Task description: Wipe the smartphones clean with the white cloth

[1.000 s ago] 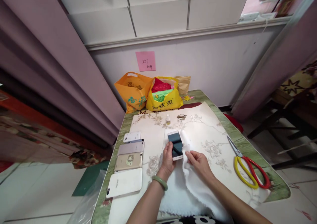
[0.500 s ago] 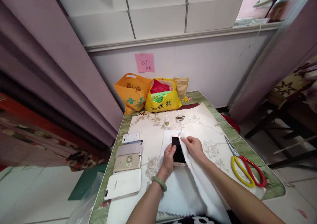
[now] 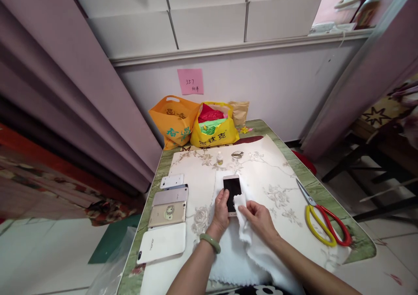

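A smartphone (image 3: 231,186) with a dark screen and a pale frame lies over a white fleecy cloth (image 3: 233,260) at the middle of the table. My left hand (image 3: 221,210), below a green bangle, grips the phone by its left edge, thumb on the front. Pinched in my right hand (image 3: 257,219) is a folded corner of the cloth, which rests on the lower right part of the screen and hides it there. Part of the cloth trails from my right hand toward the table's front edge.
Several phones, among them a white one (image 3: 162,243) and a gold one (image 3: 167,213), lie in a column at left. Scissors (image 3: 315,214) rest at right. A small bottle (image 3: 220,159) stands beyond the cloth; an orange bag (image 3: 174,123) and yellow bag (image 3: 214,134) stand at the back.
My right hand has moved down the phone with the cloth corner, from its upper right to its lower right. More of the upper screen shows, and the phone has shifted slightly left.
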The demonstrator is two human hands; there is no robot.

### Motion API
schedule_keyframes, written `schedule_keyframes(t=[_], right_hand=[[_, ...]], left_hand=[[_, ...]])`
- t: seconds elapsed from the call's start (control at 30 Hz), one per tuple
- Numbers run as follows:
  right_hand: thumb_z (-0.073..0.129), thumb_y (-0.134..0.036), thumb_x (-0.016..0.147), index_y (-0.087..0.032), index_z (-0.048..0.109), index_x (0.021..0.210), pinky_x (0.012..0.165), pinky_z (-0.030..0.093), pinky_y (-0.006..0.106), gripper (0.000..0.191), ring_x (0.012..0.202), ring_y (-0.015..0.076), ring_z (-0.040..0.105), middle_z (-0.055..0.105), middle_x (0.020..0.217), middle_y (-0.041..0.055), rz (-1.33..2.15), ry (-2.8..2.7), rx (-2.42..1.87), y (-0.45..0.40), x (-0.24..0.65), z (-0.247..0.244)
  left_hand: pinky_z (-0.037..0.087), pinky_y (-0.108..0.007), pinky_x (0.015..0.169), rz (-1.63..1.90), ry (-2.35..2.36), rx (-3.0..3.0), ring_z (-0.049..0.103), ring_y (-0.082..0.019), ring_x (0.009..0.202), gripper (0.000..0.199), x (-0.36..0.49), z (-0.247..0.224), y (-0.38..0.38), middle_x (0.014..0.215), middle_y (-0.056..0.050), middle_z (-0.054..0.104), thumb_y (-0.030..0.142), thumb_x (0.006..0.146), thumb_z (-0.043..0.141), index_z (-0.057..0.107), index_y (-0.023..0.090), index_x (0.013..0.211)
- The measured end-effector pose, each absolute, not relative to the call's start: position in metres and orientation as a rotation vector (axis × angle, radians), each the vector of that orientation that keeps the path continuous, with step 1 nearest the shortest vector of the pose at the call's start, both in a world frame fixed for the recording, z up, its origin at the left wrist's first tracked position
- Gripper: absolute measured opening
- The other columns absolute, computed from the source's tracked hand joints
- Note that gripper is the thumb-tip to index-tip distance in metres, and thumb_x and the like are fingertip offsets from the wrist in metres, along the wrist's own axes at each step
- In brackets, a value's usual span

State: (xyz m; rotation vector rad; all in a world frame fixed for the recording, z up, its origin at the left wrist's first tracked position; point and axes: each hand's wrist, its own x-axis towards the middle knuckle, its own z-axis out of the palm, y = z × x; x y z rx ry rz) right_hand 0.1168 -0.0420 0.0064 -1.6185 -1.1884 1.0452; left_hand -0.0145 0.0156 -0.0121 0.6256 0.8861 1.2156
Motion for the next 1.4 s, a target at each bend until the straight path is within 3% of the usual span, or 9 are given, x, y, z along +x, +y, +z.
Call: schedule_keyframes(t=[0.27, 0.43, 0.87, 1.23, 1.4], right_hand=[[0.062, -0.063, 0.072, -0.020, 0.049, 0.056, 0.047, 0.029, 0.023, 0.048, 0.049, 0.0101, 0.036, 0.043, 0.049, -0.0042, 0.991, -1.126, -1.642, 0.002, 0.126, 0.016], [0.062, -0.065, 0.070, -0.019, 0.052, 0.056, 0.046, 0.029, 0.023, 0.048, 0.048, 0.0100, 0.036, 0.044, 0.048, -0.0041, 0.964, -1.062, -1.650, 0.038, 0.131, 0.028], [0.063, -0.058, 0.075, -0.020, 0.049, 0.061, 0.050, 0.029, 0.023, 0.043, 0.053, 0.0108, 0.035, 0.041, 0.053, -0.0052, 1.073, -1.213, -1.630, -0.043, 0.121, 0.008], [0.065, -0.062, 0.067, -0.019, 0.055, 0.058, 0.046, 0.030, 0.024, 0.045, 0.048, 0.0108, 0.039, 0.049, 0.049, -0.0030, 1.009, -1.040, -1.640, 0.039, 0.135, 0.029], [0.066, -0.063, 0.067, -0.019, 0.056, 0.061, 0.046, 0.030, 0.024, 0.046, 0.048, 0.0101, 0.038, 0.048, 0.050, -0.0035, 1.081, -0.969, -1.586, 0.032, 0.138, 0.025]], left_hand=[[0.048, -0.035, 0.088, 1.125, 0.834, 0.731, 0.065, -0.023, 0.095, 0.040, -0.014, 0.003, 0.013, 0.103, -0.010, 0.072, 0.044, 0.081, 0.067, 0.066, 0.016, 0.109], [0.049, -0.037, 0.087, 1.095, 0.817, 0.766, 0.066, -0.025, 0.093, 0.044, -0.015, 0.009, 0.011, 0.095, -0.010, 0.073, 0.045, 0.081, 0.066, 0.066, 0.015, 0.113], [0.048, -0.034, 0.086, 1.188, 0.946, 0.712, 0.065, -0.022, 0.090, 0.043, -0.015, 0.000, 0.012, 0.096, -0.007, 0.073, 0.052, 0.075, 0.070, 0.068, 0.018, 0.101], [0.049, -0.036, 0.085, 1.073, 0.821, 0.778, 0.066, -0.023, 0.087, 0.043, -0.014, 0.008, 0.010, 0.094, -0.009, 0.073, 0.046, 0.081, 0.066, 0.066, 0.016, 0.113], [0.050, -0.036, 0.083, 1.061, 0.819, 0.791, 0.066, -0.024, 0.088, 0.043, -0.014, 0.011, 0.009, 0.092, -0.008, 0.073, 0.047, 0.080, 0.067, 0.067, 0.016, 0.110]])
